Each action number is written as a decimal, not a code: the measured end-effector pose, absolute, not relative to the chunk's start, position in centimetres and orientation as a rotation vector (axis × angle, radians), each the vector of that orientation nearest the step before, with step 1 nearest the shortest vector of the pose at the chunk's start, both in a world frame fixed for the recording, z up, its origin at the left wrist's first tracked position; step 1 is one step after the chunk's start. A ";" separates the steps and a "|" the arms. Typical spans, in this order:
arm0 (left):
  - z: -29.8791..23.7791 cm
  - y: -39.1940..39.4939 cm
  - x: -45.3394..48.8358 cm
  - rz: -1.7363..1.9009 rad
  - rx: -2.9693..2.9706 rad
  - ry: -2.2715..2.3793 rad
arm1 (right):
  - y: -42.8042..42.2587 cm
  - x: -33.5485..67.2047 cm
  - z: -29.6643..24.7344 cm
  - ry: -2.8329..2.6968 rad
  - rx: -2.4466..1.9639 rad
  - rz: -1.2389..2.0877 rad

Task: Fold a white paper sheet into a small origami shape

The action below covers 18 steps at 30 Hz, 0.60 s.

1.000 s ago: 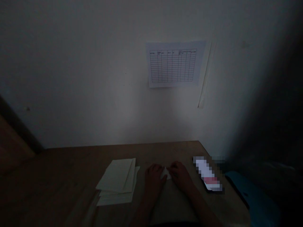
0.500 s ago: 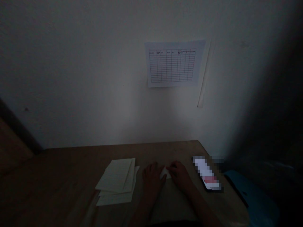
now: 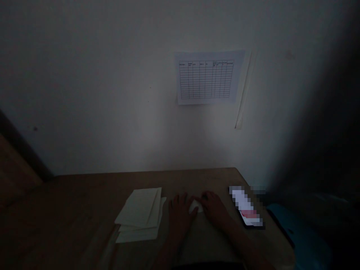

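The scene is very dim. My left hand (image 3: 180,212) and my right hand (image 3: 213,208) rest side by side on a wooden table (image 3: 84,202), both pressing on a small piece of white paper (image 3: 196,207) that shows between them. The left hand lies flat with its fingers stretched out over the paper's left part. The right hand's fingers curl down onto the paper's right part. Most of the paper is hidden under the hands.
A stack of pale paper sheets (image 3: 140,215) lies left of my hands. A lit phone (image 3: 246,212) lies to the right, near the table's edge. A blue object (image 3: 298,236) sits lower right. A printed grid sheet (image 3: 206,78) hangs on the wall.
My left hand has slid slightly left and its fingers have spread flatter. The right hand and the paper stay almost where they were.
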State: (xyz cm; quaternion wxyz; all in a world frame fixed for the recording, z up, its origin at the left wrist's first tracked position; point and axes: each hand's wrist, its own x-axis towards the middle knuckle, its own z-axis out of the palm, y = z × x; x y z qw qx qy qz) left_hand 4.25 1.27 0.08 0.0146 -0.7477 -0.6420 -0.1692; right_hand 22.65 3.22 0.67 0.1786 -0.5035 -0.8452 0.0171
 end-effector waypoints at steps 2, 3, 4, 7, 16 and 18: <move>-0.1 1.4 4.2 -0.526 -2.333 -2.007 | 3.3 23.1 1.4 -2.418 -1.412 0.051; -0.2 1.5 4.2 -0.527 -2.337 -2.009 | 3.4 23.5 1.7 -2.432 -1.410 0.059; -0.2 1.5 4.2 -0.527 -2.342 -2.009 | 3.4 23.9 1.9 -2.448 -1.398 0.073; -0.3 1.6 4.1 -0.511 -2.357 -2.009 | 3.5 25.1 2.1 -2.483 -1.344 0.114; -0.2 1.6 4.0 -0.508 -2.353 -2.001 | 3.6 25.1 1.7 -2.438 -1.330 0.143; -0.2 1.6 4.0 -0.497 -2.360 -2.004 | 4.0 24.4 1.8 -2.445 -1.373 0.131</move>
